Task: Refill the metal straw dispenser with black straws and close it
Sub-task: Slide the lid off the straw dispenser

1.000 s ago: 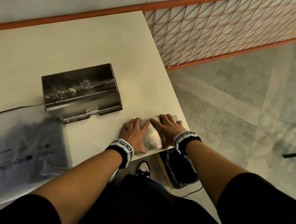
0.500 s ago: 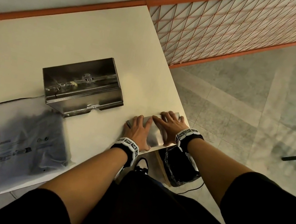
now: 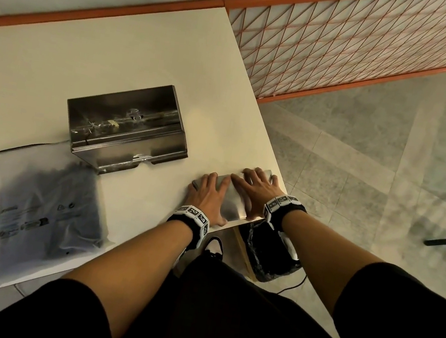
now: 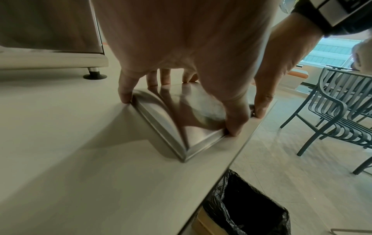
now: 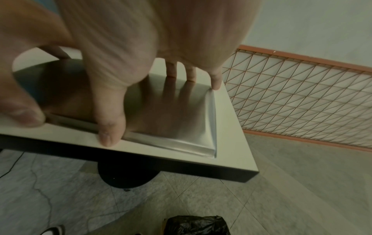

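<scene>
The open metal straw dispenser (image 3: 127, 125) stands in the middle of the white table (image 3: 118, 46), its inside showing. Its flat metal lid (image 3: 231, 200) lies at the table's near right corner. My left hand (image 3: 211, 199) arches over the lid's left half, with a finger at the left edge and the thumb (image 4: 235, 125) hooked on the near edge. My right hand (image 3: 254, 193) covers the right half, thumb (image 5: 110, 133) on the near edge and little finger at the far right corner. A frosted bag of black straws (image 3: 45, 209) lies at the near left.
An orange mesh fence (image 3: 350, 43) runs behind and to the right of the table. A bin with a black liner (image 3: 270, 254) stands on the floor under the near right corner. Grey chairs (image 4: 342, 103) stand off to the right. The lid sits close to the table edge (image 5: 181, 168).
Both hands stay on the lid in the same place. Only the head view has shifted a little.
</scene>
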Demonstrator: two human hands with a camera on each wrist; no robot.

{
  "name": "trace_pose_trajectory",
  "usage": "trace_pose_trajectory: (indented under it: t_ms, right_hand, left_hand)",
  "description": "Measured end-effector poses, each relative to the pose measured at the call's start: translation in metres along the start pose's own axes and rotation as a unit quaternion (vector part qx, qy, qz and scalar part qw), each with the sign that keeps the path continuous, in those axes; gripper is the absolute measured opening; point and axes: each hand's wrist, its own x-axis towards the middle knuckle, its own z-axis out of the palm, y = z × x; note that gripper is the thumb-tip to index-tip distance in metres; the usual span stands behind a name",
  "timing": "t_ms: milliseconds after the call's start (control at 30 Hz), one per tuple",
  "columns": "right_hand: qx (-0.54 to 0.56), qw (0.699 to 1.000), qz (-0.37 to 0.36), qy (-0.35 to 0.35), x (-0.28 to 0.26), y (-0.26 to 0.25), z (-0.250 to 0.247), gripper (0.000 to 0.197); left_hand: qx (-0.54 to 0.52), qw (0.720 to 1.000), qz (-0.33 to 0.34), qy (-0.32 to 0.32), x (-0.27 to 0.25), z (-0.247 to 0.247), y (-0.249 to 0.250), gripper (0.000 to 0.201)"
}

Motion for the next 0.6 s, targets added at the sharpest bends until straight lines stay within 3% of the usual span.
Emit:
trace_pose_trajectory:
  t_ms: [267, 367, 500, 600]
  right_hand:
    - [0.013, 1.000, 0.005, -0.024, 0.000, -0.002, -0.002, 0.132]
    - [0.035, 0.999, 0.011, -0.026, 0.000, -0.010, -0.011, 0.118]
    - [0.099, 0.995, 0.004, 0.024, 0.010, -0.038, -0.032, 0.070]
    - [0.200, 0.979, -0.024, 0.022, 0.032, -0.085, -0.056, 0.042]
  left_hand:
    - [-0.011, 1.000, 0.005, -0.010, -0.002, -0.004, -0.003, 0.128]
    - [-0.048, 0.998, 0.000, -0.037, -0.005, -0.013, -0.010, 0.123]
    - [-0.120, 0.992, -0.015, -0.032, -0.027, -0.035, -0.041, 0.073]
    - [-0.207, 0.975, -0.081, -0.002, -0.061, -0.045, -0.093, 0.045]
